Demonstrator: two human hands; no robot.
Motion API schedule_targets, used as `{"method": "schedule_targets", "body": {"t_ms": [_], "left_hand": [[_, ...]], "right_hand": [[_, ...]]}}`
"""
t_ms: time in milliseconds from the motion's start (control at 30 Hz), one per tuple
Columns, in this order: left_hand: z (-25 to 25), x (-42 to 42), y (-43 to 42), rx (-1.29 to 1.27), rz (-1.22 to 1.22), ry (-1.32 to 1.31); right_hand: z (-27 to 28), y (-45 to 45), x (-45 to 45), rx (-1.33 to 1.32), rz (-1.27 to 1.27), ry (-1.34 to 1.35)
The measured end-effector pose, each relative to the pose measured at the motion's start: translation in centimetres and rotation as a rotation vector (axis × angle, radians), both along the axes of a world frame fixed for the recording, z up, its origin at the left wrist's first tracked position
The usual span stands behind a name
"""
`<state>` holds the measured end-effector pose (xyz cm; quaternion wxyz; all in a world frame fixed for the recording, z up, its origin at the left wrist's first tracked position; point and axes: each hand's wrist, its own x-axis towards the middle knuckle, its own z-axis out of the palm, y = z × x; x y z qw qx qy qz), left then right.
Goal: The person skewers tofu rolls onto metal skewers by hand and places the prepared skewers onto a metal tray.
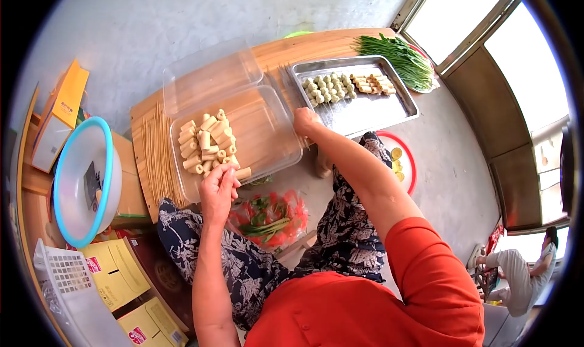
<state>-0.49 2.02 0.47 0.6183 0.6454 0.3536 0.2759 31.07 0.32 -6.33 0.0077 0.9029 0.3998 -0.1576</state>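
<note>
Ideally, light fingertips spare the hollow tubular rolls (205, 140) heaped in the left of the clear plastic box (261, 128), where the left hand (218, 192) curls at their near edge and the right hand (306, 123) bunches by the box's right rim, though I cannot tell what either grips.

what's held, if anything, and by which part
Can't tell: the left hand is at tan, tubular pieces; the right hand, beside a rectangular silver metal tray, hides any grip.

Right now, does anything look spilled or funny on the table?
Nothing looks spilled. One odd thing: the metal tray seems to stick out past the wooden table, with its near side over the floor. I can't see what holds that side up.
</note>
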Motion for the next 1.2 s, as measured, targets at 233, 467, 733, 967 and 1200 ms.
{"method": "schedule_targets", "body": {"t_ms": [233, 467, 733, 967, 1200], "left_hand": [[-0.3, 0.1, 0.0, -0.006, -0.01, 0.035], [-1.1, -0.1, 0.6, -0.103, 0.035, -0.106], [-0.3, -2.0, 0.8, -0.249, 0.152, -0.328], [0.4, -5.0, 1.8, -0.281, 0.332, -0.441], [0.8, -4.5, 1.9, -0.244, 0.316, -0.398]], "right_hand": [[-1.4, 0.1, 2.6, 0.097, -0.093, 0.282], [5.0, -3.2, -3.0, 0.553, 0.082, 0.725], [7.7, -5.8, -16.9, 0.485, 0.658, 0.722], [5.8, 1.6, -17.1, 0.639, 0.84, 0.496], [2.4, 12.2, -15.3, 0.601, 0.725, 0.138]]}}
